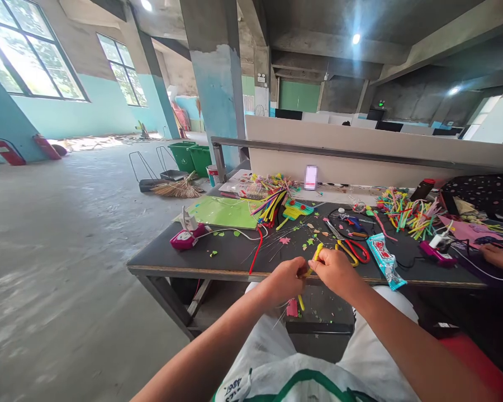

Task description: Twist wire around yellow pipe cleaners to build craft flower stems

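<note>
At the table's front edge, my left hand [288, 280] and my right hand [334, 270] meet with fingers pinched together. Between them is a yellow pipe cleaner [318, 251], its bent top sticking up above my right thumb. A yellow end [300, 302] also hangs below my left hand. Scissors with red and yellow handles [358, 251] lie just beyond my right hand. A red pipe cleaner [260, 248] and thin wires [272, 243] rest left of my hands. Paper scraps, including a pink star shape [284, 240], are scattered in front.
Bundles of colored pipe cleaners [414, 212] lie at the right and back. A blue snack packet [384, 258] overlaps the front edge. Pink power strips [188, 237] with cables sit on both sides. A phone [311, 177] stands at the back. Another person's hand [498, 258] is at far right.
</note>
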The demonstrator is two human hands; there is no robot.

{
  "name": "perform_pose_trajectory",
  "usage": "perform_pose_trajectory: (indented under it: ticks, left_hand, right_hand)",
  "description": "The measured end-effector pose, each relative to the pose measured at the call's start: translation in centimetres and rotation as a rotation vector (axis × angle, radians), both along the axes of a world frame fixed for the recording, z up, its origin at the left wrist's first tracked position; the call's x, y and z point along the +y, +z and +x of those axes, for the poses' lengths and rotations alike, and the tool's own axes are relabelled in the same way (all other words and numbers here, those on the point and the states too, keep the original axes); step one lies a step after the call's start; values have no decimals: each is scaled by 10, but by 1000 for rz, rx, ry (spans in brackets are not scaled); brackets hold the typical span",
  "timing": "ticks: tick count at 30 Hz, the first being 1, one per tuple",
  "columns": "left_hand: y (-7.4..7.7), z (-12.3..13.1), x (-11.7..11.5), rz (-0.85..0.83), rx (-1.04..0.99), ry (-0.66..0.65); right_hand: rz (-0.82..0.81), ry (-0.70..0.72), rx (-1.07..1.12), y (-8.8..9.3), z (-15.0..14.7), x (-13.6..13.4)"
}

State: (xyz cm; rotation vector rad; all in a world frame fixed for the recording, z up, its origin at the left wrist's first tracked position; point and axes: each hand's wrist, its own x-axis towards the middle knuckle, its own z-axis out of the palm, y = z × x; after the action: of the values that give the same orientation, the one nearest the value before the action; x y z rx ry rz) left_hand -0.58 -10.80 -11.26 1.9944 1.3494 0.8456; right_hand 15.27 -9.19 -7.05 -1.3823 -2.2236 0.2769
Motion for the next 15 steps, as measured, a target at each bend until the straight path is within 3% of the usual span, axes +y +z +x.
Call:
perform_pose_trajectory:
  ticks: [5,11,15]
  left_hand:
    - [6,0,-7,-166,0,-82]
    - [5,4,-17,127,176,70]
    - [-1,6,-13,45,106,67]
  right_hand:
    - [20,-31,-32,-4,4,-3]
    - [75,-53,-128,-6,8,-6]
    - [94,-53,-138,-5,7,-10]
